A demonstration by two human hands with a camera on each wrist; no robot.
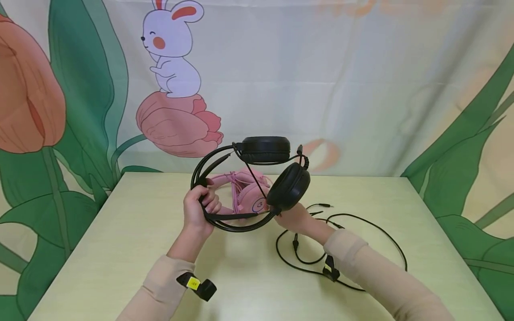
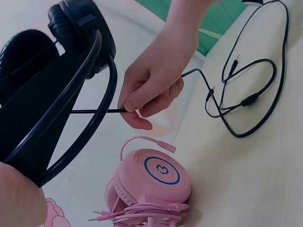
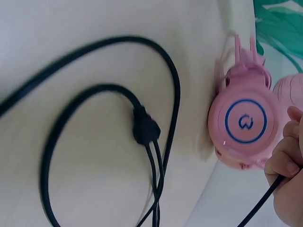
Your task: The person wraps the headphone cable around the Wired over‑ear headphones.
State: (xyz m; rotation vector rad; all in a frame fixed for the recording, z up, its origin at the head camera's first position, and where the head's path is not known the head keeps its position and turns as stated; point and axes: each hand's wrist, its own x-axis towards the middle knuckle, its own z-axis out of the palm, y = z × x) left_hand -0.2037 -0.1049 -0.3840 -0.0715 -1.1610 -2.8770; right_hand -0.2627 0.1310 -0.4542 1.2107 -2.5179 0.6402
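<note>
Black over-ear headphones point(image 1: 289, 187) are held up above the table, tilted sideways. My left hand point(image 1: 197, 209) grips them by the headband, with the ear cups toward the right. Below the lower ear cup, my right hand point(image 1: 296, 219) pinches the black headphone cable, seen clearly in the left wrist view, where the right hand point(image 2: 154, 82) has the thin cord between thumb and fingers. The rest of the black cable point(image 3: 176, 90) lies looped on the table, with a splitter point(image 3: 146, 126) in it. Behind the headphones sits a pink headset point(image 2: 156, 175), its cord bundled round it.
The pale table point(image 1: 120, 249) reaches back to a hanging cloth point(image 1: 341, 89) printed with a rabbit and tulips. Loose cable plugs point(image 1: 326, 205) lie at the right of the table. A small black camera point(image 1: 201, 287) is strapped on the left sleeve.
</note>
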